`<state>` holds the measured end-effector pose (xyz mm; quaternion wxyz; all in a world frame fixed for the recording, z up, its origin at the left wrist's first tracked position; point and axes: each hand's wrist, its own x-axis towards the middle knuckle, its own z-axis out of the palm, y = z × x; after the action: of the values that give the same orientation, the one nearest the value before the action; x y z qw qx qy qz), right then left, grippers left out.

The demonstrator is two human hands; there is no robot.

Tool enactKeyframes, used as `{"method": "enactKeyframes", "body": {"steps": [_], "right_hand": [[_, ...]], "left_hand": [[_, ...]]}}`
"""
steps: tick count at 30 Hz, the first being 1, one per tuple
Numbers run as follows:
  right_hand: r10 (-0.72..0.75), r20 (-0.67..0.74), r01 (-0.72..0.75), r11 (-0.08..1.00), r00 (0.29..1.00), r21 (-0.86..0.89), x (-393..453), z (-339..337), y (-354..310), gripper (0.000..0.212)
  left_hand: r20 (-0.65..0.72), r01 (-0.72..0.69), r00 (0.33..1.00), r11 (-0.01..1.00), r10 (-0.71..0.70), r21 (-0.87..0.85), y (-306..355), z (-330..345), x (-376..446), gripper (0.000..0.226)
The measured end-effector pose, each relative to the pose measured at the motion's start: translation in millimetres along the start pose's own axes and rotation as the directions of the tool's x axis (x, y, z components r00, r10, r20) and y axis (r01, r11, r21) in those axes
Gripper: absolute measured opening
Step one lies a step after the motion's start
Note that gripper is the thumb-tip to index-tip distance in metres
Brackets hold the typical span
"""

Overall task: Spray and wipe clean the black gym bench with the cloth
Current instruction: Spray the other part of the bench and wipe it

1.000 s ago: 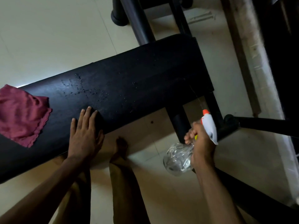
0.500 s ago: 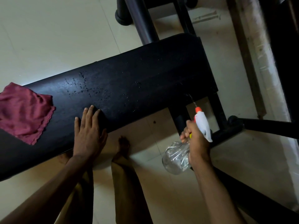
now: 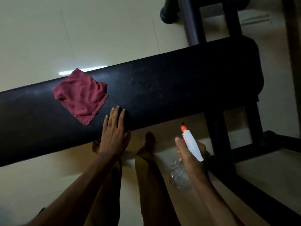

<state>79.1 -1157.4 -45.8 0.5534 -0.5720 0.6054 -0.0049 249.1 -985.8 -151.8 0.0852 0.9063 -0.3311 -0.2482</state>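
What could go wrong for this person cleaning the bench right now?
The spray bottle in the right hand sits off the near side of the bench, so mist may well land on the tiled floor by the bare foot, a slip risk. The left hand rests flat on the pad and could get wet. The cloth overhangs the far edge and might slide off.

Black bench (image 3: 179,88); maroon cloth (image 3: 81,95); white sprayer (image 3: 192,144), orange tip

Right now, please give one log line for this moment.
left hand flat on bench | right hand holds sprayer | cloth on bench | droplets unwiped
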Motion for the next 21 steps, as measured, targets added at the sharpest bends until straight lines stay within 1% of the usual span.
{"method": "enactKeyframes", "body": {"steps": [2,3,6,8,10,12,14,16,19,21], "right_hand": [[-0.03,0.031,0.029,0.999,0.999,0.025,0.2,11.5,-2.4,0.021],[-0.023,0.023,0.022,0.999,0.999,0.026,0.2,16.7,-3.9,0.021],[0.017,-0.074,-0.011,0.997,0.997,0.079,5.9,32.6,-13.5,0.018],[-0.005,-0.132,0.021,0.992,0.991,0.121,13.0,42.6,-23.9,0.013],[-0.027,-0.124,0.043,0.99,0.992,0.134,16.9,55.6,-34.7,0.017],[-0.04,-0.088,0.049,0.994,0.995,0.102,16.1,70.5,-41.3,0.012],[-0.066,-0.017,0.067,0.996,0.998,0.066,9.8,88.9,-46.5,0.015],[-0.163,0.085,0.161,0.987,0.983,0.02,-1.2,109.3,-52.2,0.007],[-0.316,0.217,0.344,0.933,0.924,-0.106,-23.3,142.7,-56.8,0.018],[-0.382,0.274,0.425,0.897,0.883,-0.119,-43.6,168.8,-60.7,0.02]], "left_hand": [[-0.007,-0.004,1.0,1.0,0.004,0.006,-13.4,-0.8,-9.0,0.086],[-0.007,-0.001,1.0,1.0,0.001,0.005,-19.8,-0.8,-13.0,0.086],[-0.021,0.016,1.0,1.0,-0.016,0.002,-37.5,-1.3,-22.8,0.083],[-0.03,0.021,0.999,1.0,-0.021,-0.001,-47.5,-2.9,-27.9,0.082],[-0.04,0.008,0.999,1.0,-0.008,-0.012,-58.0,-5.8,-32.0,0.08],[-0.045,0.006,0.999,0.999,-0.007,-0.04,-71.1,-9.1,-36.8,0.079],[-0.049,0.002,0.999,0.999,-0.004,-0.043,-86.8,-11.6,-43.3,0.076],[-0.037,-0.013,0.999,0.999,0.012,-0.04,-103.6,-13.6,-52.3,0.071],[-0.021,-0.006,1.0,1.0,0.005,-0.022,-131.8,-17.1,-69.8,0.065],[-0.029,0.036,0.999,0.999,-0.037,-0.008,-154.5,-18.6,-82.7,0.065]]}}
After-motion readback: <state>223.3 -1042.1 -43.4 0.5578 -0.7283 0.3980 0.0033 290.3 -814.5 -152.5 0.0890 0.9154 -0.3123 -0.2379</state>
